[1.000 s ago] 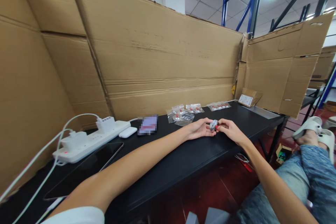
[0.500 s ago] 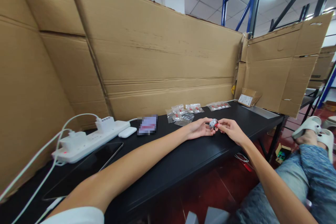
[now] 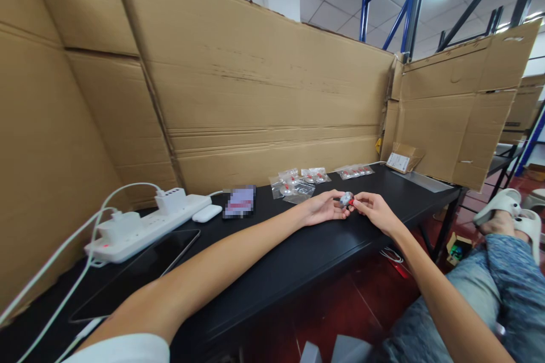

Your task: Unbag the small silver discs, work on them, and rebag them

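A small, round, silvery-clear piece with a red part is held between my two hands above the front half of the black table. My left hand has its fingers curled round the piece from the left, palm partly up. From the right, my right hand pinches the piece at its red part. Its exact kind is too small to make out. Behind my hands lie clear plastic bags holding similar round pieces with red spots, and another row of bagged pieces sits farther right.
A white power strip with cables, a dark tablet, a white case and a phone lie to the left. Cardboard walls enclose the table. A brown packet rests at the back right.
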A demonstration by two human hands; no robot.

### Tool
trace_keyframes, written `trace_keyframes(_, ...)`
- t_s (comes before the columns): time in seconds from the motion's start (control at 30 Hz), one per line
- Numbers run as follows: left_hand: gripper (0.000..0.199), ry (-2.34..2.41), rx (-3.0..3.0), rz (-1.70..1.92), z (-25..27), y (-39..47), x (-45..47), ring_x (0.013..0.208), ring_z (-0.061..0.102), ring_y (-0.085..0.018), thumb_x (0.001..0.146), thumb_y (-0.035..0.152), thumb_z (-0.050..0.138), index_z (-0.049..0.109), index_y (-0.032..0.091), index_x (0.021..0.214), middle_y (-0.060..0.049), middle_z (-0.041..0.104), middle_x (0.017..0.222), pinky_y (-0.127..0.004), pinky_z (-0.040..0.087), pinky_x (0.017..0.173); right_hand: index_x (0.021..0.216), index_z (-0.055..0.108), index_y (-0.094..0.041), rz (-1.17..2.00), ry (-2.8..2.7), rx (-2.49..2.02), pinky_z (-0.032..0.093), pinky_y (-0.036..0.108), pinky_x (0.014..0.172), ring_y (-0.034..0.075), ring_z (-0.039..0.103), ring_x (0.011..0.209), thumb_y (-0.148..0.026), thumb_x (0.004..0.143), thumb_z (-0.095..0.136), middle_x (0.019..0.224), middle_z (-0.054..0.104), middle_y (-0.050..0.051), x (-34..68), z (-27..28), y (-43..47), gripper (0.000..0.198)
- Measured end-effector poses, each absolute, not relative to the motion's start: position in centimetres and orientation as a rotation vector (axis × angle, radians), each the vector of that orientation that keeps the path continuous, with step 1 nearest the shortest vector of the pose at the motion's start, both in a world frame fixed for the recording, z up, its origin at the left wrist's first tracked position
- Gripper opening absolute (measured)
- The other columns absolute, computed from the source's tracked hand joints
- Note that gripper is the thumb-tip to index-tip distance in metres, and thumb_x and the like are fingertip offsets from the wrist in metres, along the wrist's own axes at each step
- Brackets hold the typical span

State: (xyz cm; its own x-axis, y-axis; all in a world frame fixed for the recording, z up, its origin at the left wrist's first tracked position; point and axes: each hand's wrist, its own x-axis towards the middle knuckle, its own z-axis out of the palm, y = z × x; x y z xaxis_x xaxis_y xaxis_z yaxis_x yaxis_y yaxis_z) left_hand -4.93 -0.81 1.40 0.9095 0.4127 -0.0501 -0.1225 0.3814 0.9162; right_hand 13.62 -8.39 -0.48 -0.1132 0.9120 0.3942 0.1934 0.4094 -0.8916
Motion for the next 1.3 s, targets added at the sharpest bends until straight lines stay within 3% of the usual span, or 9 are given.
trace_keyframes(0.23, 0.033, 0.287, 1.123, 0.380, 1.4, -1.0, -4.8, 0.077, 0.064, -0.017, 0.084, 0.034, 0.060, 0.062, 0.005, 0.099, -0.015, 0.066, 0.093, -0.029, 0.047, 0.078, 0.083, 0.063, -0.016, 0.874, -1.558, -0.994, 0.034, 0.026, 0.057, 0.012, 0.047, 0.061, -0.053, 0.076, 0.067, 0.072, 0.061, 0.003, 13.8, -0.7, -8.2, 0.038)
trace_keyframes(0.43, 0.033, 0.403, 1.167, 0.540, 1.3, -1.4, -4.2, 0.073, 0.067, -0.019, 0.086, 0.040, 0.060, 0.061, 0.009, 0.098, -0.012, 0.066, 0.089, -0.029, 0.050, 0.068, 0.083, 0.062, -0.016, 0.821, -1.493, -1.024, 0.032, 0.027, 0.056, 0.011, 0.043, 0.057, -0.055, 0.075, 0.067, 0.062, 0.053, -0.001, 14.1, -0.9, -8.0, 0.040)
trace_keyframes(0.67, 0.033, 0.361, 1.188, 0.492, 1.2, -1.2, -4.2, 0.079, 0.068, -0.020, 0.085, 0.037, 0.062, 0.064, 0.007, 0.097, -0.015, 0.068, 0.090, -0.030, 0.050, 0.076, 0.084, 0.063, -0.016, 0.809, -1.517, -1.070, 0.037, 0.028, 0.058, 0.014, 0.051, 0.061, -0.055, 0.075, 0.066, 0.072, 0.063, 0.004, 14.1, -1.2, -7.4, 0.041)
trace_keyframes(0.87, 0.034, 0.280, 1.172, 0.438, 1.1, -0.9, -4.7, 0.084, 0.067, -0.019, 0.086, 0.037, 0.064, 0.064, 0.006, 0.100, -0.018, 0.068, 0.099, -0.032, 0.048, 0.086, 0.083, 0.063, -0.016, 0.857, -1.492, -1.029, 0.036, 0.027, 0.057, 0.012, 0.048, 0.059, -0.053, 0.075, 0.068, 0.069, 0.062, 0.003, 13.9, -0.9, -7.8, 0.039)
trace_keyframes(1.1, 0.048, 0.155, 1.293, 0.450, 1.0, -1.2, -5.0, 0.084, 0.067, -0.020, 0.079, 0.035, 0.072, 0.058, 0.014, 0.119, -0.014, 0.067, 0.099, -0.035, 0.048, 0.084, 0.079, 0.064, -0.016, 0.965, -1.513, -1.000, 0.032, 0.026, 0.056, 0.010, 0.044, 0.058, -0.053, 0.070, 0.072, 0.070, 0.062, 0.002, 13.7, 0.0, -8.5, 0.039)
trace_keyframes(1.3, 0.043, 0.142, 1.309, 0.399, 1.3, -1.3, -5.2, 0.081, 0.065, -0.017, 0.080, 0.036, 0.072, 0.060, 0.014, 0.114, -0.012, 0.064, 0.100, -0.032, 0.047, 0.081, 0.077, 0.065, -0.015, 1.007, -1.582, -0.992, 0.030, 0.025, 0.057, 0.010, 0.043, 0.059, -0.050, 0.074, 0.070, 0.072, 0.060, 0.001, 13.8, 0.2, -8.6, 0.035)
